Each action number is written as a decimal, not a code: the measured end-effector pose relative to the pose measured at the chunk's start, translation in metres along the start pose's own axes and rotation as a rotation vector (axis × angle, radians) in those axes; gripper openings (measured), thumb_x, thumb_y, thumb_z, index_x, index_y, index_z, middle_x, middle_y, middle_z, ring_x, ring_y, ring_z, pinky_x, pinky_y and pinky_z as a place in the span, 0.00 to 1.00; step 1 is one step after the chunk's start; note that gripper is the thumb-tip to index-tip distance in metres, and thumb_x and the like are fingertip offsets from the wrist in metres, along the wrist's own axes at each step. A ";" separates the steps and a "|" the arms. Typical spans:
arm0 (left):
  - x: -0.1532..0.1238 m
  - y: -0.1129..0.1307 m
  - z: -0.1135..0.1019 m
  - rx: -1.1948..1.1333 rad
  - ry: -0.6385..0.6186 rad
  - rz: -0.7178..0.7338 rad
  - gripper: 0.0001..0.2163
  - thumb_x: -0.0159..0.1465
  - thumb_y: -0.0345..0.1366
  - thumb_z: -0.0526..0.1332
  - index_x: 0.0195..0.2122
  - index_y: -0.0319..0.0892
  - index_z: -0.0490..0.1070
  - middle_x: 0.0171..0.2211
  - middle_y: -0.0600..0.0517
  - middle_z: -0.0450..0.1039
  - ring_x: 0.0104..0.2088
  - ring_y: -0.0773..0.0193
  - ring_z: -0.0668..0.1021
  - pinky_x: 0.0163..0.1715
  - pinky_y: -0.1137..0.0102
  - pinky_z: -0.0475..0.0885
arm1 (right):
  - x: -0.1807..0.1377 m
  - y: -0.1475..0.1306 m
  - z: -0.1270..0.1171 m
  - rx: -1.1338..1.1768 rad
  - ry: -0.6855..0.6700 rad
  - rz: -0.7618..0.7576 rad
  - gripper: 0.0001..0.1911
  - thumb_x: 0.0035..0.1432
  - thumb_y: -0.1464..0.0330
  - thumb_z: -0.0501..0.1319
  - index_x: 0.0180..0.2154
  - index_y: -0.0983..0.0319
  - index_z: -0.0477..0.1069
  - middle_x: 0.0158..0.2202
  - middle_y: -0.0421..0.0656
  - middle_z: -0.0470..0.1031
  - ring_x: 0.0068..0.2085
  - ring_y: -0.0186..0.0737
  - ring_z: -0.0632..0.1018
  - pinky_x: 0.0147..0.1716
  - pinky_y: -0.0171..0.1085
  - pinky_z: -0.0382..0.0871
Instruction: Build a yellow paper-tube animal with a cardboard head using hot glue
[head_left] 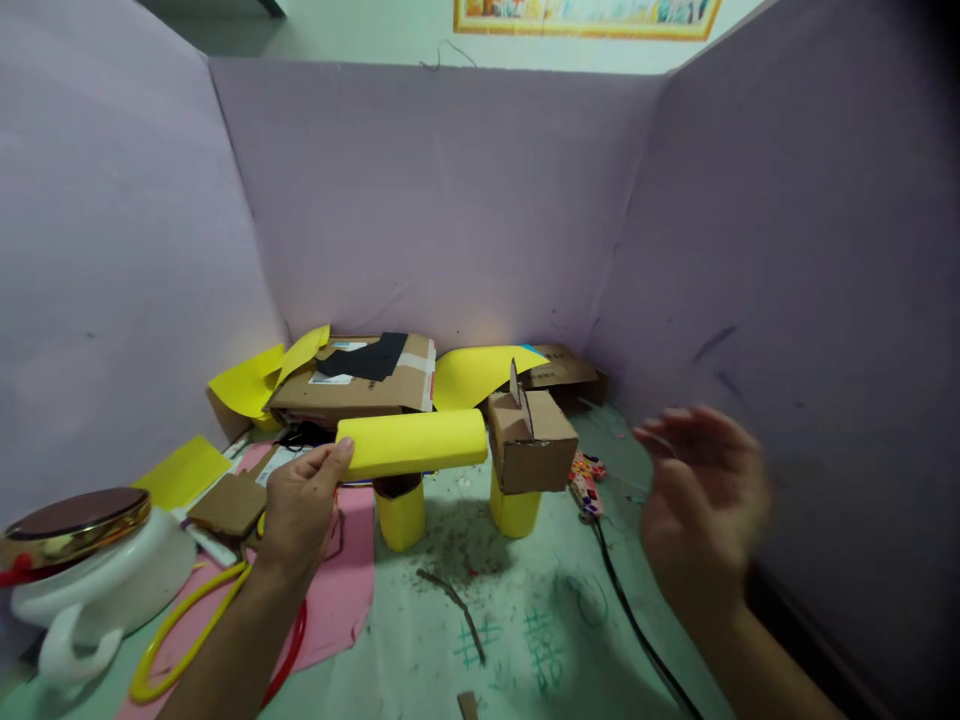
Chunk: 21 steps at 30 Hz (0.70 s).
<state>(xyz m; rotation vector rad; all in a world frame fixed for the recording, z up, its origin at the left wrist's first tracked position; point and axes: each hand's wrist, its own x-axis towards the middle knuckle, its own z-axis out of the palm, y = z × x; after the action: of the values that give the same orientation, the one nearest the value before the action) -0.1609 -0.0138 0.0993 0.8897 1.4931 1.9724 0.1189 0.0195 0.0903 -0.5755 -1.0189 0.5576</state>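
Note:
My left hand [304,500] is closed on the left end of a yellow tube [412,443], apparently paper-covered, and holds it level. Beneath the tube stands a short yellow cup-like cylinder [401,517] with a dark, open top. A small brown cardboard box [536,450] with a raised flap sits on a second yellow cylinder [515,512], just right of the tube's far end. Off to the right, my right hand [697,500] is in the air with nothing in it, thumb and loosely curled fingers apart, slightly blurred.
Left lie a white lidded pot [112,575], a yellow cord [161,640] and pink paper [341,590]. Behind are a flat carton [360,390] and yellow sheets [480,370]. A patterned glue gun-like tool [585,480] trails a black cable [630,610]. A twig [457,600] lies in front. Pale panels [442,200] enclose three sides.

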 end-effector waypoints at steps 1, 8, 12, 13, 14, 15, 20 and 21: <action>0.001 -0.001 0.000 -0.019 0.011 -0.003 0.13 0.40 0.43 0.71 0.21 0.40 0.75 0.17 0.56 0.71 0.24 0.62 0.74 0.28 0.69 0.71 | -0.016 -0.010 0.003 -0.033 0.034 -0.039 0.14 0.50 0.66 0.68 0.41 0.51 0.72 0.38 0.39 0.75 0.40 0.41 0.76 0.48 0.42 0.68; 0.002 0.000 -0.004 -0.112 0.110 0.054 0.09 0.42 0.38 0.69 0.21 0.41 0.71 0.19 0.59 0.69 0.26 0.66 0.73 0.30 0.73 0.70 | -0.106 0.034 0.075 -0.311 -0.733 0.836 0.62 0.24 0.69 0.77 0.61 0.66 0.51 0.64 0.61 0.56 0.63 0.64 0.59 0.61 0.59 0.51; -0.001 0.004 -0.005 -0.135 0.137 0.082 0.07 0.44 0.36 0.67 0.20 0.41 0.70 0.19 0.59 0.68 0.25 0.67 0.73 0.28 0.73 0.70 | -0.109 0.077 0.111 -0.158 -0.688 0.773 0.60 0.26 0.70 0.74 0.61 0.57 0.47 0.64 0.53 0.55 0.63 0.57 0.60 0.62 0.56 0.51; -0.001 0.004 -0.006 -0.139 0.137 0.089 0.07 0.44 0.36 0.67 0.20 0.41 0.70 0.19 0.59 0.68 0.25 0.66 0.73 0.28 0.72 0.70 | -0.109 0.081 0.115 -0.093 -0.680 0.743 0.58 0.26 0.71 0.74 0.59 0.55 0.49 0.63 0.50 0.57 0.62 0.55 0.62 0.62 0.54 0.53; -0.001 0.003 -0.007 -0.144 0.135 0.096 0.07 0.44 0.37 0.67 0.20 0.41 0.71 0.19 0.58 0.69 0.26 0.66 0.73 0.29 0.72 0.70 | -0.110 0.083 0.118 -0.035 -0.676 0.723 0.55 0.27 0.72 0.73 0.58 0.54 0.50 0.61 0.48 0.61 0.60 0.53 0.65 0.61 0.52 0.56; -0.001 0.003 -0.007 -0.147 0.133 0.101 0.07 0.44 0.37 0.67 0.21 0.41 0.71 0.19 0.58 0.69 0.26 0.66 0.73 0.29 0.72 0.70 | -0.111 0.083 0.119 0.009 -0.674 0.713 0.52 0.29 0.73 0.72 0.56 0.54 0.52 0.59 0.47 0.64 0.58 0.52 0.68 0.58 0.51 0.60; -0.001 0.002 -0.009 -0.151 0.130 0.096 0.07 0.44 0.37 0.68 0.20 0.41 0.71 0.18 0.59 0.69 0.25 0.67 0.72 0.28 0.73 0.70 | -0.105 0.072 0.105 -0.039 -0.650 0.676 0.43 0.35 0.73 0.68 0.55 0.57 0.55 0.54 0.48 0.68 0.53 0.51 0.73 0.53 0.48 0.67; -0.001 0.002 -0.009 -0.150 0.127 0.093 0.07 0.45 0.37 0.68 0.20 0.42 0.71 0.18 0.59 0.69 0.25 0.67 0.72 0.29 0.73 0.70 | -0.103 0.071 0.101 -0.084 -0.646 0.657 0.44 0.35 0.74 0.68 0.55 0.58 0.54 0.54 0.48 0.69 0.53 0.51 0.72 0.53 0.48 0.66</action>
<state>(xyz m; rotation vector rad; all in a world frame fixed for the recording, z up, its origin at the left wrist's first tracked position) -0.1666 -0.0208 0.0991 0.7958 1.3711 2.2126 -0.0253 0.0199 0.0202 -0.8362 -1.4650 1.3444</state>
